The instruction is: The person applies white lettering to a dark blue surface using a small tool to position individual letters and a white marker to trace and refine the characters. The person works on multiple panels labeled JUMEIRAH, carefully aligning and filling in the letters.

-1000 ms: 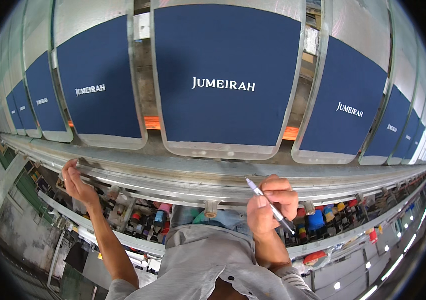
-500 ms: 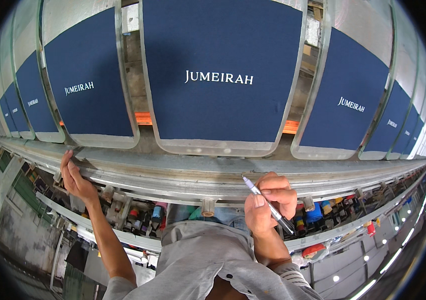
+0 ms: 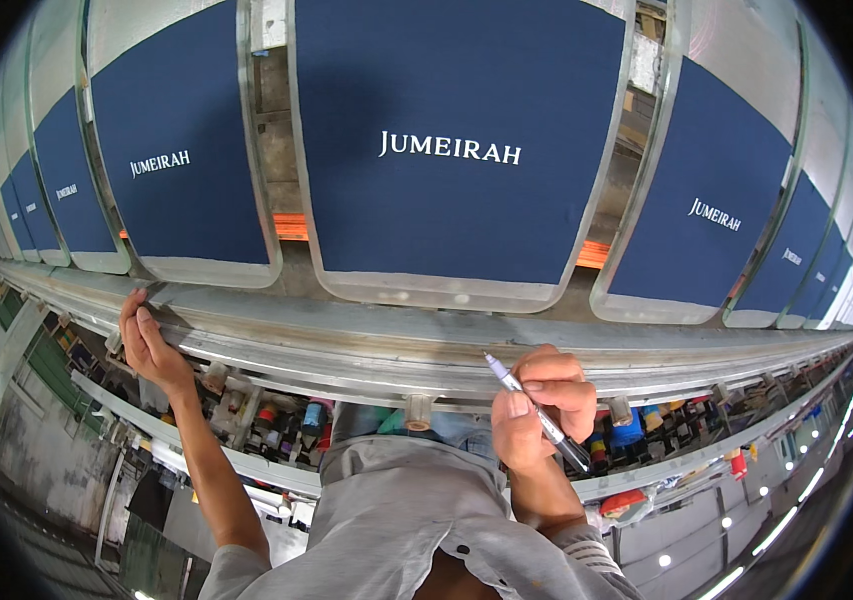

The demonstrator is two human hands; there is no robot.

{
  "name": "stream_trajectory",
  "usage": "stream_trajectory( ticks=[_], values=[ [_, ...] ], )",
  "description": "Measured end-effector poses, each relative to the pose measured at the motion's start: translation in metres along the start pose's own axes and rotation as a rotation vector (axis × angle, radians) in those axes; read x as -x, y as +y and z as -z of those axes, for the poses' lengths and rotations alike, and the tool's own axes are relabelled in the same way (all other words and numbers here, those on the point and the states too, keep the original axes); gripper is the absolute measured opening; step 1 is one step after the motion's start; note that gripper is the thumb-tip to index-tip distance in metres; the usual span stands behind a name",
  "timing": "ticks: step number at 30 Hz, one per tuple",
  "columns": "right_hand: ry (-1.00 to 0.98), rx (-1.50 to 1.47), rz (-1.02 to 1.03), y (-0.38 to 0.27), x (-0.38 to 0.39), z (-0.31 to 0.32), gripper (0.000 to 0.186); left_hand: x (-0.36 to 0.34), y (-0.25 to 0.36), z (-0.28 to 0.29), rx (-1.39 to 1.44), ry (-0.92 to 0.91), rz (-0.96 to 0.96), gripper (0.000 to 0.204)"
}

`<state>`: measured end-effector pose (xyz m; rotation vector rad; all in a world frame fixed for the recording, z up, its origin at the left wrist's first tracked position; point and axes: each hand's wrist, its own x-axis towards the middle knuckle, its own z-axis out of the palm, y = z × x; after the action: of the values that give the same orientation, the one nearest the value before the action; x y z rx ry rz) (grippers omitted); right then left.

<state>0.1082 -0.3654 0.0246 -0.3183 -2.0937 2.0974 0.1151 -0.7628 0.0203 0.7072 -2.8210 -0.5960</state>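
My right hand (image 3: 545, 408) grips a slim pen (image 3: 500, 369) with a pale barrel and a dark lower end. Its pale end points up and to the left, above the metal rail (image 3: 377, 345). Over at the left, my left hand (image 3: 155, 350) is at the same rail with its fingers stretched out and nothing in them. Beyond the rail, a dark blue fabric panel (image 3: 447, 225) with white lettering lies flat on a pale board straight ahead. Similar blue panels (image 3: 187, 215) sit on boards to the left, and another panel (image 3: 682, 250) is on the right.
Narrow gaps part the boards, with orange strips (image 3: 292, 227) showing in them. Under the rail, a shelf holds several bottles and jars, one a blue container (image 3: 629, 430). A red item (image 3: 623, 502) lies at the lower right. Short round posts (image 3: 418, 412) stick out below the rail.
The view has tilted and shifted slightly, so the panels ahead appear a little further right. Both hands keep nearly the same pose, and the pen is still in my right hand.
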Motion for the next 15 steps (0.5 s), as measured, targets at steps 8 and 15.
stream_trajectory(
  ticks=[8, 15],
  values=[
    [-0.024, -0.021, 0.004, 0.0003, -0.0013, 0.001, 0.018, 0.0002, -0.0025, -0.0002, 0.017, -0.016, 0.027, 0.026],
    [-0.026, -0.039, 0.004, 0.0007, -0.0012, 0.0012, 0.017, 0.0007, -0.0064, 0.0008, 0.018, -0.023, 0.041, 0.026]
  ],
)
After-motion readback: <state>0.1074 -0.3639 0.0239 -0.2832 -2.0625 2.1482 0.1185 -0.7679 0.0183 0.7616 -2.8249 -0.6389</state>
